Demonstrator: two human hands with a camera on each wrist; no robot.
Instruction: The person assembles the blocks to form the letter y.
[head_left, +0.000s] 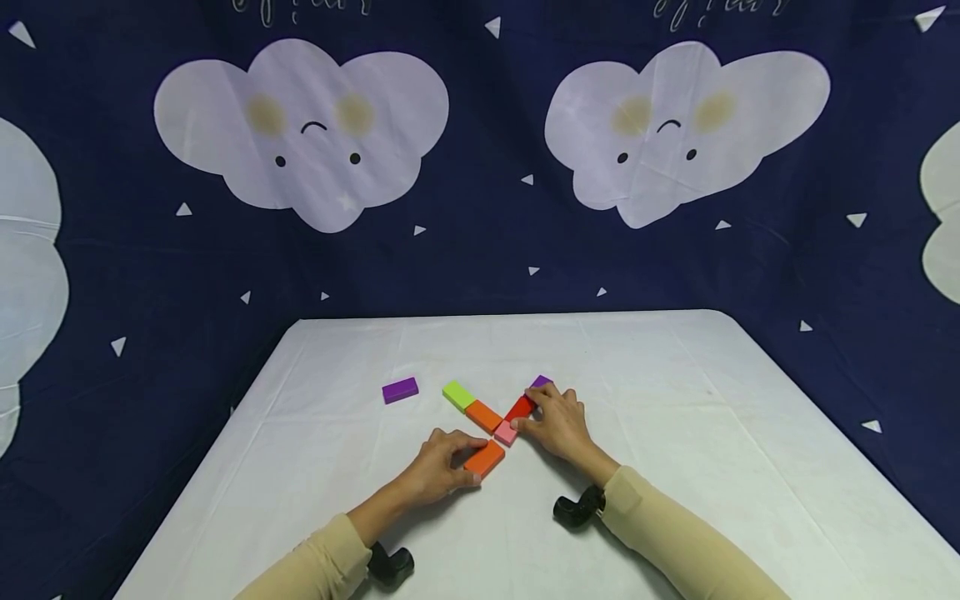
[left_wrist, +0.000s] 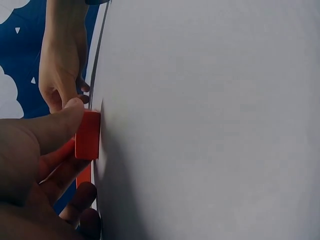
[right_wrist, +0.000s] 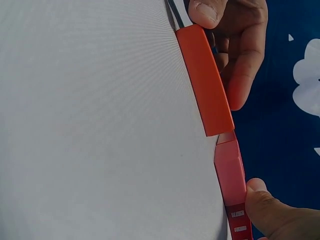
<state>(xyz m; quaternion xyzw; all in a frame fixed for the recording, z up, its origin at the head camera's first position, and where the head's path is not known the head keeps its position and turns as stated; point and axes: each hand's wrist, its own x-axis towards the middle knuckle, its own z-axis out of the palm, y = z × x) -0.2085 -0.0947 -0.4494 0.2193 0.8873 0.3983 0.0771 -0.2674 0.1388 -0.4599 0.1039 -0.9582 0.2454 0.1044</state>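
My left hand point(head_left: 438, 468) pinches an orange block point(head_left: 486, 458) between thumb and fingers, low over the white table. The same block point(right_wrist: 206, 82) overlaps the end of a pink block point(right_wrist: 230, 172) in the right wrist view. My right hand point(head_left: 558, 425) holds a red block point(head_left: 519, 408), thumb by its joint with the pink one and a fingertip near its far end. Beyond lies a purple block point(head_left: 542, 381), partly hidden by that hand. A second orange block point(head_left: 483, 416) and a lime green block point(head_left: 458, 396) form a slanting line toward the pink block.
A separate purple block point(head_left: 401, 390) lies left of the green one on the white table point(head_left: 330, 450). Black wrist cameras point(head_left: 577, 508) hang below both wrists, near the table. A dark blue cloth point(head_left: 495, 250) with white clouds stands behind the far edge.
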